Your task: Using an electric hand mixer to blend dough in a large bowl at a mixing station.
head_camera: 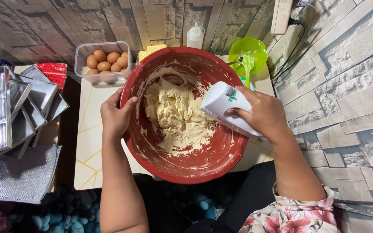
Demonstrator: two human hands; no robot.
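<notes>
A large red mixing bowl (221,162) stands on a small white table (89,142) and holds pale yellow batter (175,116), with smears up its walls. My left hand (115,114) grips the bowl's left rim, thumb inside. My right hand (264,114) is closed around the handle of a white electric hand mixer (223,103), held over the right side of the bowl and pointing down into the batter. The beaters are hidden under the mixer's body.
A clear box of brown eggs (104,62) stands behind the bowl at the left. A white squeeze bottle (195,36) and a green bowl with a green spatula (248,56) stand at the back. Metal baking trays (5,112) are stacked at the left. Stone-patterned walls close in behind and right.
</notes>
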